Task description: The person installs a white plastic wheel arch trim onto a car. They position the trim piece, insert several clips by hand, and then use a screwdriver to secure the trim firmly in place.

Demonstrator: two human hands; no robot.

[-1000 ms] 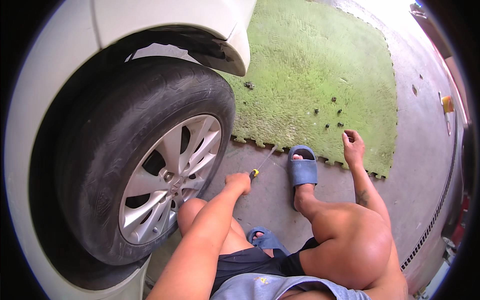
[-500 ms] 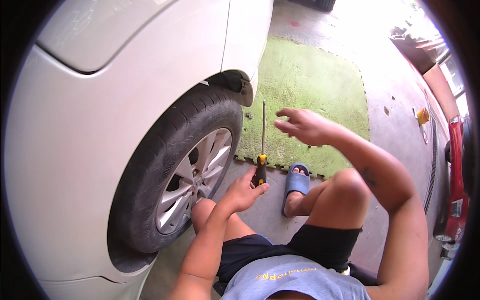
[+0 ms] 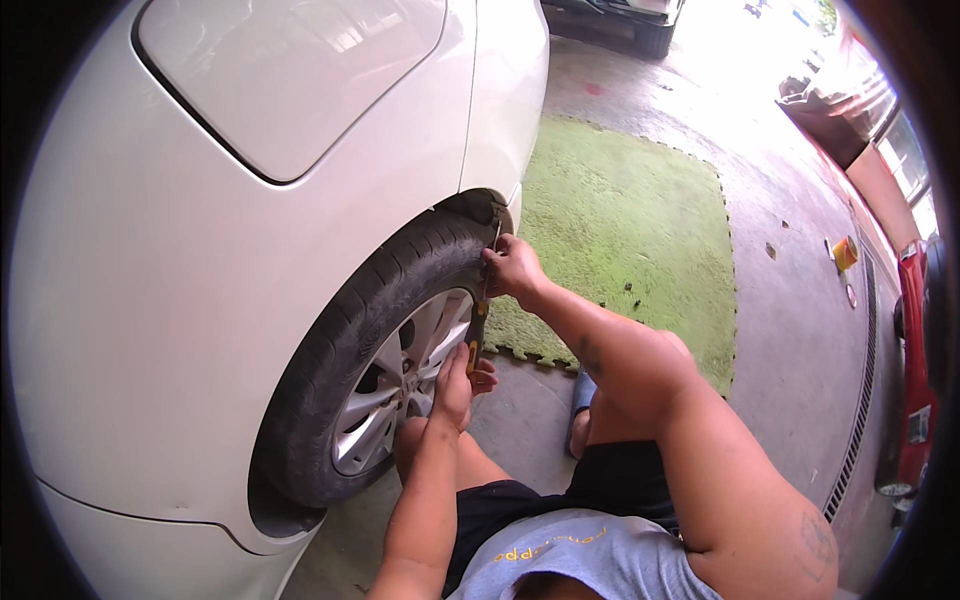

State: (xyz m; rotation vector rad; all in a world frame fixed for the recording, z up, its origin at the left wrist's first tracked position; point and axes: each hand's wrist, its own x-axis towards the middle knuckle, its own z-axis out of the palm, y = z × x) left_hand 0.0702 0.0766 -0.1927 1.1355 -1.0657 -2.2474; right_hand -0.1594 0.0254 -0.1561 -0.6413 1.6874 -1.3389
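From the head view, I have the left hand wrapped closed around the yellow-and-black handle of a long screwdriver, low down beside the tyre — that is the end that turns, so the grip sits there. The right hand is higher, fingers pinched shut on the thin shaft near its tip, seemingly to steady it where it runs up into the wheel arch of the white car. The tool stands nearly upright, touching or just beside the tyre's tread at the arch's rear edge; I cannot tell what the tip meets. Both knees are drawn up by the alloy wheel, 1 blue sandal on the concrete at the near edge of the green mat.
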